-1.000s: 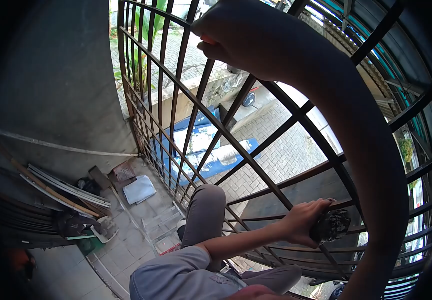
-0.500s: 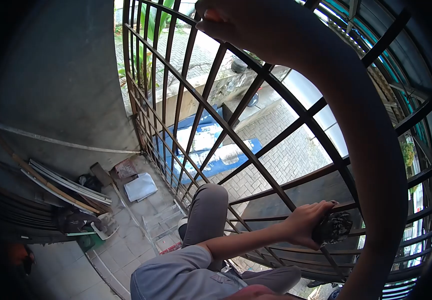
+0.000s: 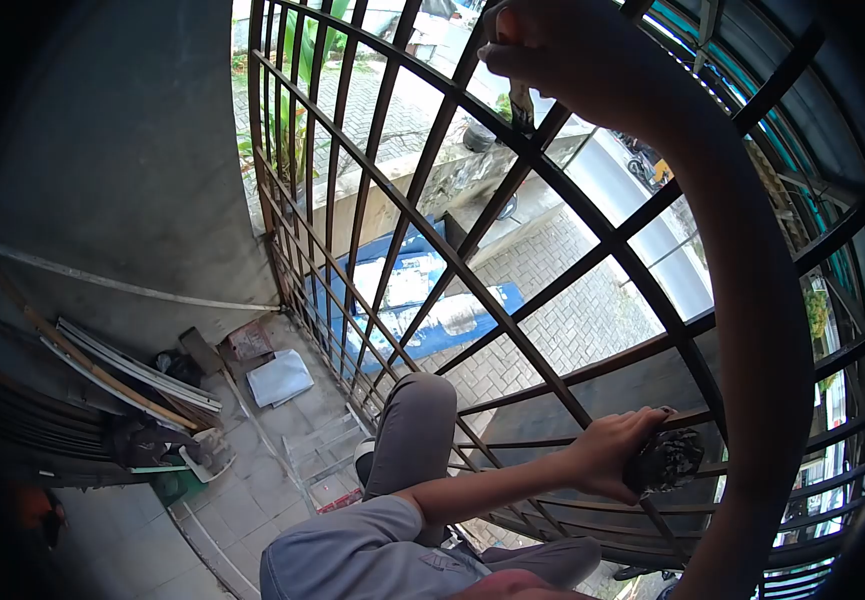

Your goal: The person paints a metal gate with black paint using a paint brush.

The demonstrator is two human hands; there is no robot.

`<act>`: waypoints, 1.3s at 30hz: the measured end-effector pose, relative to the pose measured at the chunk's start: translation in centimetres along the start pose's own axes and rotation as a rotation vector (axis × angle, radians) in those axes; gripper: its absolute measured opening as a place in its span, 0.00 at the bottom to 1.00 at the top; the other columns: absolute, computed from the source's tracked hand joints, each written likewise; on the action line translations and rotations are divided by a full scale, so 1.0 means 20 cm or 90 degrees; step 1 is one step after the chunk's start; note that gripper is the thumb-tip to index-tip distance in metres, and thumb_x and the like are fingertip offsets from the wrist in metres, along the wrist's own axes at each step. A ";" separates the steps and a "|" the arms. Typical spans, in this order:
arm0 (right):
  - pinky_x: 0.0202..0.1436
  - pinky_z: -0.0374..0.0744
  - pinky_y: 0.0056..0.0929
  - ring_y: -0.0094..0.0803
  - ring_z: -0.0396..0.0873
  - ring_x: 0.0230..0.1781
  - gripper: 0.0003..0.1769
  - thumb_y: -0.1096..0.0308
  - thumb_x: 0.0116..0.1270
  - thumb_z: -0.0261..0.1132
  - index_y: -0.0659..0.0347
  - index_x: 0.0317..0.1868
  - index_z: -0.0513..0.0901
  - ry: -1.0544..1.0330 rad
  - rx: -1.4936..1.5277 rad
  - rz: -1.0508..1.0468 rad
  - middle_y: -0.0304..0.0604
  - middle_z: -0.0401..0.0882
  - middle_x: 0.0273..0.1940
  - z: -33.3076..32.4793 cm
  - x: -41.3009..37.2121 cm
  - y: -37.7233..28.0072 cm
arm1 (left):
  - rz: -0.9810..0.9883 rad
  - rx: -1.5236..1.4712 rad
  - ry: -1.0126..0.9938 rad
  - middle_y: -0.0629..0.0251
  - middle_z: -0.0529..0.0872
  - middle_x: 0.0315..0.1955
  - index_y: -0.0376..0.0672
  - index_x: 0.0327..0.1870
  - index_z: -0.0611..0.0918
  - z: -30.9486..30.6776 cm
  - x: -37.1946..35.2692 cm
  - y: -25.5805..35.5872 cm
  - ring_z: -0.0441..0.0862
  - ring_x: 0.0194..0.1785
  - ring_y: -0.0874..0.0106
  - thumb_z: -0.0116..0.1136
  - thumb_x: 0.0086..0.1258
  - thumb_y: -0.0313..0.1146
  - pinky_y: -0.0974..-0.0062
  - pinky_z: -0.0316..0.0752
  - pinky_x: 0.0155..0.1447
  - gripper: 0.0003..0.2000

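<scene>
My right hand (image 3: pixel 532 55) is raised at the top of the view, closed around a paintbrush (image 3: pixel 521 105). Its dark-tipped bristles touch a brown bar of the metal grille (image 3: pixel 607 237) near a crossing of bars. Lower down, my left hand (image 3: pixel 612 450) grips a dark container (image 3: pixel 667 460) with a crusted surface, held close against the grille. What is inside the container I cannot make out. My right forearm crosses in front of the right part of the bars.
My bent knee (image 3: pixel 414 410) rests close to the grille. Long strips (image 3: pixel 137 375) lean at the left wall, and a white folded sheet (image 3: pixel 279 378) lies on the tiled floor near a ladder-like metal frame (image 3: pixel 327 450). Blue-and-white sheeting (image 3: pixel 462 315) lies outside on paving.
My right hand has moved rightward along the upper bar, and the paintbrush now shows below it. My left hand and the container have stayed about where they were.
</scene>
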State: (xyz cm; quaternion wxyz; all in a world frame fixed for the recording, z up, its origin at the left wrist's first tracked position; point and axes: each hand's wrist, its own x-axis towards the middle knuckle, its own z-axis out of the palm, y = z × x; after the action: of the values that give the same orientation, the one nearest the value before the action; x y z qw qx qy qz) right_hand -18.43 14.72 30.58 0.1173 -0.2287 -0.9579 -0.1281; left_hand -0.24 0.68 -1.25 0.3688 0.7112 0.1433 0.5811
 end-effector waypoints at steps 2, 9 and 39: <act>0.37 0.78 0.50 0.57 0.83 0.30 0.16 0.65 0.72 0.69 0.69 0.29 0.82 -0.023 0.013 0.050 0.60 0.81 0.26 0.00 -0.01 0.00 | 0.017 -0.006 0.014 0.50 0.80 0.52 0.40 0.77 0.63 0.00 0.00 0.00 0.84 0.53 0.46 0.80 0.40 0.47 0.54 0.79 0.57 0.57; 0.35 0.78 0.47 0.50 0.82 0.27 0.17 0.64 0.72 0.70 0.69 0.28 0.83 -0.038 -0.006 0.046 0.57 0.80 0.24 -0.08 -0.03 -0.03 | 0.006 0.007 0.006 0.50 0.80 0.53 0.41 0.78 0.62 -0.01 0.00 0.01 0.83 0.52 0.47 0.80 0.39 0.47 0.54 0.78 0.56 0.59; 0.36 0.81 0.45 0.45 0.86 0.26 0.16 0.65 0.70 0.68 0.69 0.27 0.86 -0.054 0.024 0.358 0.55 0.83 0.23 -0.20 0.00 -0.30 | 0.016 -0.012 -0.001 0.47 0.80 0.55 0.40 0.78 0.62 -0.02 0.00 0.01 0.83 0.55 0.44 0.80 0.39 0.46 0.54 0.78 0.58 0.59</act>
State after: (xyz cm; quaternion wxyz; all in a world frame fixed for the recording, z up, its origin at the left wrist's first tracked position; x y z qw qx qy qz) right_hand -20.54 8.39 33.25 0.1122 -0.4881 -0.8632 -0.0633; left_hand -0.73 0.65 -1.02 0.3683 0.7096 0.1283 0.5867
